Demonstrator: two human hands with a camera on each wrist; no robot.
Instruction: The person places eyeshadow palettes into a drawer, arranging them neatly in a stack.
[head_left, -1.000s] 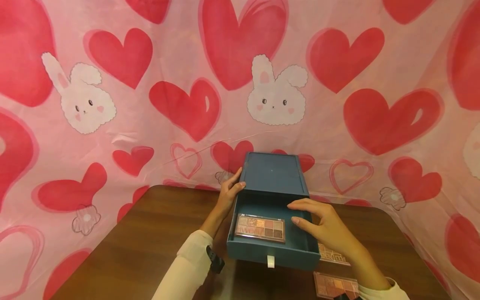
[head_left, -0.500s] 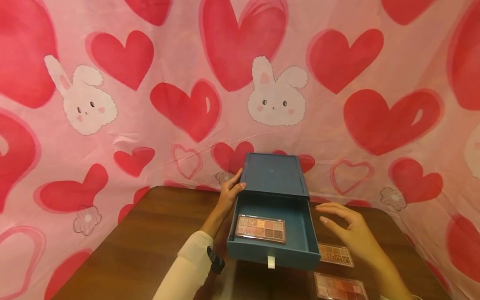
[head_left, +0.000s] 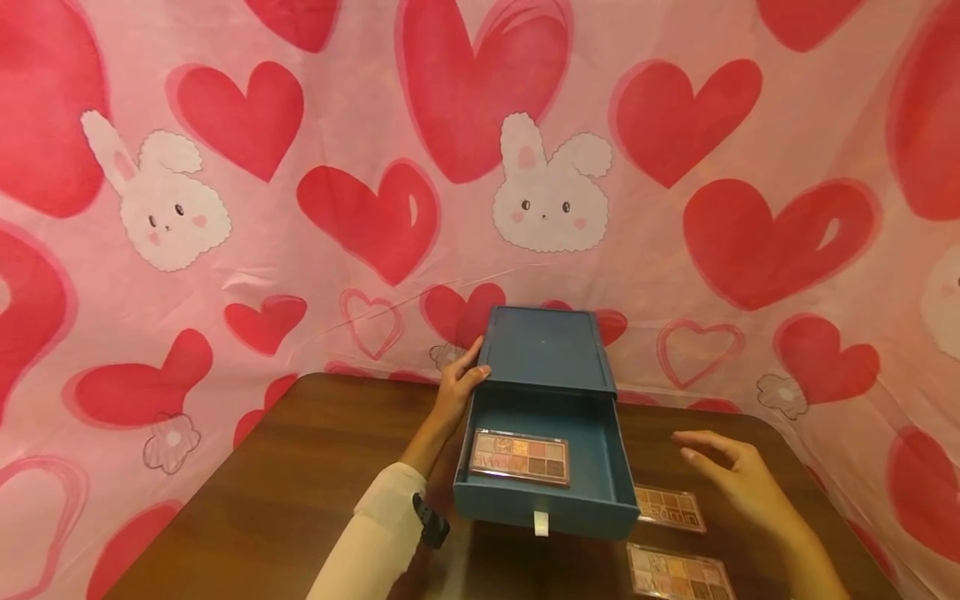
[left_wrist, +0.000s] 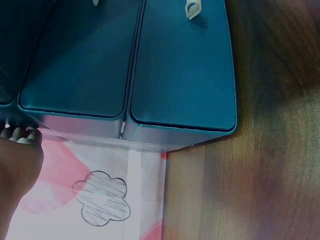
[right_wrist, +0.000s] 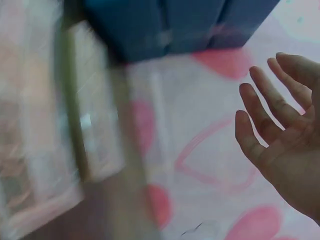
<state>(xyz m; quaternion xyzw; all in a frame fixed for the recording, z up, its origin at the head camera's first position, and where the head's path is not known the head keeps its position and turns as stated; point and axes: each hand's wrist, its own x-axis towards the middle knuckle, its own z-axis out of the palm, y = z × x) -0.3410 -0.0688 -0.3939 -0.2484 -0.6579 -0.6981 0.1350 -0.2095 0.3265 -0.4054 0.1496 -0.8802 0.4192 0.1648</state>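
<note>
A blue drawer box point(head_left: 546, 348) stands on the table, its top drawer point(head_left: 551, 510) pulled out toward the camera. Inside the drawer, at its left, lies one eyeshadow palette point(head_left: 520, 457). My left hand point(head_left: 454, 390) rests against the left side of the box, thumb at its top edge. To the right of the drawer, my right hand point(head_left: 738, 479) hovers with relaxed, slightly bent fingers and holds nothing; the right wrist view shows the same hand point(right_wrist: 287, 125) with fingers spread. In the left wrist view, the drawer fronts point(left_wrist: 182, 65) show, with my left hand point(left_wrist: 17, 165) beside the box.
Two more palettes lie on the brown table point(head_left: 300, 483) right of the drawer: one point(head_left: 669, 508) partly behind the drawer's corner, the other point(head_left: 678, 575) nearer the front. A pink cloth point(head_left: 465, 233) with hearts and rabbits hangs behind the table.
My right hand has moved from over the open drawer to the right, away from the box. My left hand, the drawer and the palette inside it have stayed in place.
</note>
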